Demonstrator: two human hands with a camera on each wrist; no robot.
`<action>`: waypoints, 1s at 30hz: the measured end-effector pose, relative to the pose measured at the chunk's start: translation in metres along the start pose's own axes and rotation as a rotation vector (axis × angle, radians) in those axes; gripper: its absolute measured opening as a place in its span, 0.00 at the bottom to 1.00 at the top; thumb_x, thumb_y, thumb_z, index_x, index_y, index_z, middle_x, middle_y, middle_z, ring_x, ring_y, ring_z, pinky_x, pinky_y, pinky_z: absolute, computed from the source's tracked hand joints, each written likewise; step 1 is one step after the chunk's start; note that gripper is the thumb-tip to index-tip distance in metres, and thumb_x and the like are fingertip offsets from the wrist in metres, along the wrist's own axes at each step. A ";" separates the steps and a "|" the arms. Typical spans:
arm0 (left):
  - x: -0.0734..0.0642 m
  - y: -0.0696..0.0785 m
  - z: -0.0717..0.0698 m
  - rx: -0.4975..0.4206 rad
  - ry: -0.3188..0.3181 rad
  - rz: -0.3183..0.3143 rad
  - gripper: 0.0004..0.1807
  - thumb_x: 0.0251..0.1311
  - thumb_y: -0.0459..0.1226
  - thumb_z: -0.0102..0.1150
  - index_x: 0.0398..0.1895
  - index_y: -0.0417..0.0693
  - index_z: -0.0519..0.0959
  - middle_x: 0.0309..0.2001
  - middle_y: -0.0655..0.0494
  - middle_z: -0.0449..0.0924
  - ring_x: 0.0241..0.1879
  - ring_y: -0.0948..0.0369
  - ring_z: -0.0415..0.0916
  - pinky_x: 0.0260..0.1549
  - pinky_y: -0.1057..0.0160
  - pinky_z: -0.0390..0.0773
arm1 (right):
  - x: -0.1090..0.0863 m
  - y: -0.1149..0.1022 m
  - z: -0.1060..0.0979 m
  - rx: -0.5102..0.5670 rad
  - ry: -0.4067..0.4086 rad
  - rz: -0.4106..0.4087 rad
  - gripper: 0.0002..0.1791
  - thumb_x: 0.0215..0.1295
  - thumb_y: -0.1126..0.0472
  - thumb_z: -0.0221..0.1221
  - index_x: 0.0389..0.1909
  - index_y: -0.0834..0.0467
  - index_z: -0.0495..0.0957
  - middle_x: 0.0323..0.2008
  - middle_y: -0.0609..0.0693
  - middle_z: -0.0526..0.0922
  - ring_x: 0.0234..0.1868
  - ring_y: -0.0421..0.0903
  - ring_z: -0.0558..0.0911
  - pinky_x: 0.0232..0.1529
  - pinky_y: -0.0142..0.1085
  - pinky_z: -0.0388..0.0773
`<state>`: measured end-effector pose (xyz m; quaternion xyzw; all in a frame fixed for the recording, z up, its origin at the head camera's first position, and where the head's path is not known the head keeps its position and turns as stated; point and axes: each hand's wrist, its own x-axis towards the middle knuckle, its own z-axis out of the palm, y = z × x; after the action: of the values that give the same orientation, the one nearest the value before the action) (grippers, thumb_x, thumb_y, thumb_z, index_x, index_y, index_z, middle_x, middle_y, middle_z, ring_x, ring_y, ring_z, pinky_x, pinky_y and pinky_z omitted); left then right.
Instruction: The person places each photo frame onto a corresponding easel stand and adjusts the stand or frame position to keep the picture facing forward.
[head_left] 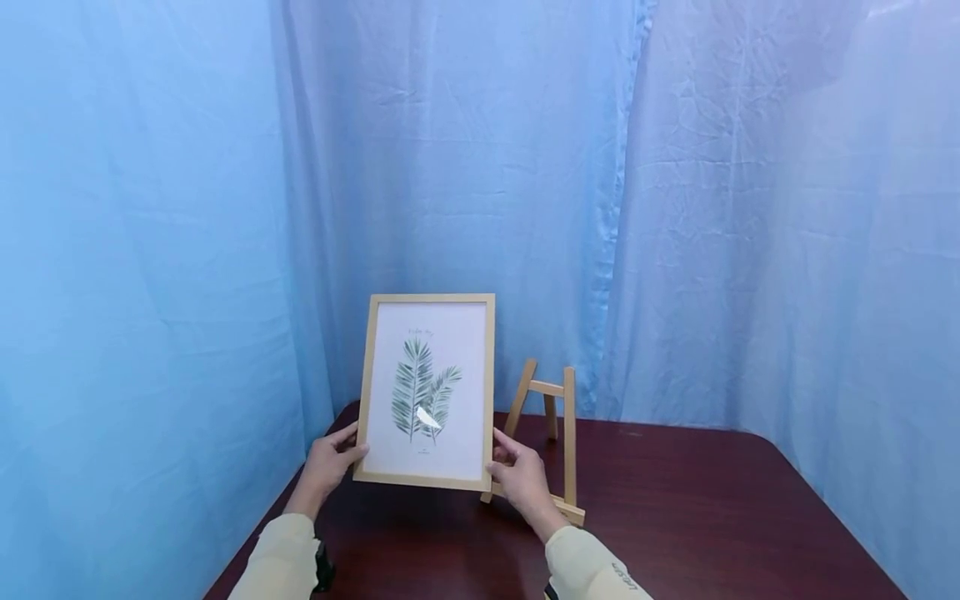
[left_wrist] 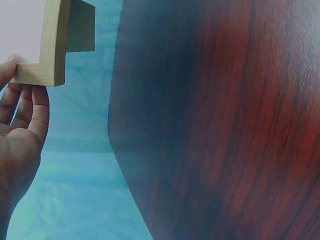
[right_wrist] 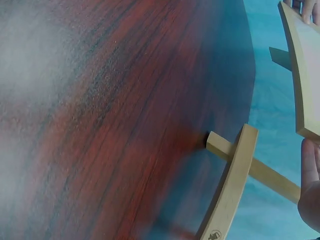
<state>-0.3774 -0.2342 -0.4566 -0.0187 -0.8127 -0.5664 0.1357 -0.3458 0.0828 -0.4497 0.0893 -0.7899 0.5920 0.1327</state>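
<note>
A light wooden picture frame (head_left: 489, 375) with a print of green fern leaves is held up above the table, tilted slightly. My left hand (head_left: 330, 460) grips its lower left edge, thumb on the front and fingers behind. On the lower right edge, my right hand (head_left: 521, 473) pinches it the same way. Part of the frame's back stand (left_wrist: 82, 27) sticks out behind in the left wrist view. Just right of the frame, a small wooden easel (head_left: 570, 433) stands on the table, partly hidden by the frame and my right hand.
The dark red-brown wooden table (head_left: 690, 500) has rounded far corners. Light blue curtains (head_left: 450, 150) hang close around its back and sides. In the right wrist view, the easel's ledge (right_wrist: 230, 185) lies near my right hand.
</note>
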 end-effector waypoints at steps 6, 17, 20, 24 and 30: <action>0.004 0.008 0.009 -0.013 0.010 0.013 0.31 0.63 0.30 0.63 0.69 0.35 0.68 0.59 0.32 0.75 0.56 0.43 0.74 0.52 0.48 0.77 | 0.001 0.000 -0.008 -0.039 0.054 -0.034 0.32 0.57 0.77 0.64 0.65 0.62 0.75 0.36 0.55 0.84 0.33 0.45 0.81 0.32 0.35 0.82; 0.011 0.019 0.024 -0.002 0.043 0.102 0.29 0.60 0.28 0.65 0.66 0.35 0.71 0.55 0.34 0.79 0.52 0.46 0.77 0.48 0.54 0.80 | 0.002 -0.005 -0.024 -0.053 0.098 -0.046 0.32 0.57 0.78 0.63 0.65 0.64 0.73 0.36 0.57 0.84 0.34 0.46 0.82 0.33 0.30 0.79; 0.012 0.022 0.028 -0.016 0.045 0.108 0.29 0.60 0.28 0.66 0.66 0.36 0.72 0.54 0.35 0.80 0.52 0.47 0.77 0.46 0.59 0.79 | 0.001 -0.007 -0.028 -0.031 0.094 -0.045 0.32 0.57 0.79 0.62 0.66 0.65 0.73 0.36 0.58 0.83 0.34 0.47 0.81 0.33 0.30 0.79; 0.012 0.025 0.032 -0.039 0.033 0.122 0.29 0.60 0.28 0.66 0.66 0.35 0.72 0.55 0.35 0.79 0.53 0.46 0.76 0.47 0.59 0.79 | -0.001 -0.009 -0.034 -0.049 0.110 -0.039 0.32 0.57 0.78 0.62 0.66 0.63 0.73 0.36 0.57 0.83 0.34 0.47 0.82 0.34 0.30 0.79; 0.013 0.030 0.040 -0.047 0.028 0.144 0.29 0.59 0.27 0.66 0.65 0.33 0.72 0.54 0.34 0.79 0.53 0.46 0.77 0.47 0.58 0.79 | -0.006 -0.014 -0.043 -0.106 0.134 -0.033 0.32 0.59 0.75 0.64 0.66 0.60 0.74 0.37 0.55 0.84 0.36 0.47 0.83 0.35 0.33 0.81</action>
<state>-0.3926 -0.1885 -0.4387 -0.0722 -0.7936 -0.5744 0.1871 -0.3314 0.1198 -0.4272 0.0555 -0.8079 0.5517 0.1997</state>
